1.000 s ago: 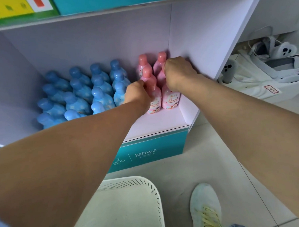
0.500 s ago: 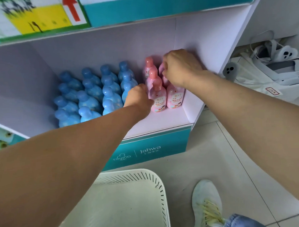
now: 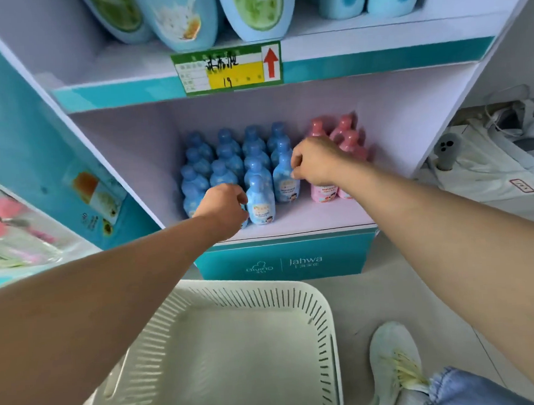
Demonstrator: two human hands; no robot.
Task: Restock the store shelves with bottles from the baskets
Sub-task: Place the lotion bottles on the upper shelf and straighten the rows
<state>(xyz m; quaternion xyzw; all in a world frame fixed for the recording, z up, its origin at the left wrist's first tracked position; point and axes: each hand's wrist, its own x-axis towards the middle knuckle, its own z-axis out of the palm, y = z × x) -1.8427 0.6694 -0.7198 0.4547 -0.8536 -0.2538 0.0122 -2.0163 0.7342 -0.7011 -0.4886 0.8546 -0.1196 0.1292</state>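
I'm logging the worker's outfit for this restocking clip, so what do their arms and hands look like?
The left hand and right hand are ungloved, with no watch, bracelet or ring visible. The left forearm and right forearm are bare to the frame edge; no sleeves show.

left hand [image 3: 223, 208]: outstretched, fingers curled | right hand [image 3: 316, 162]: outstretched, fingers curled
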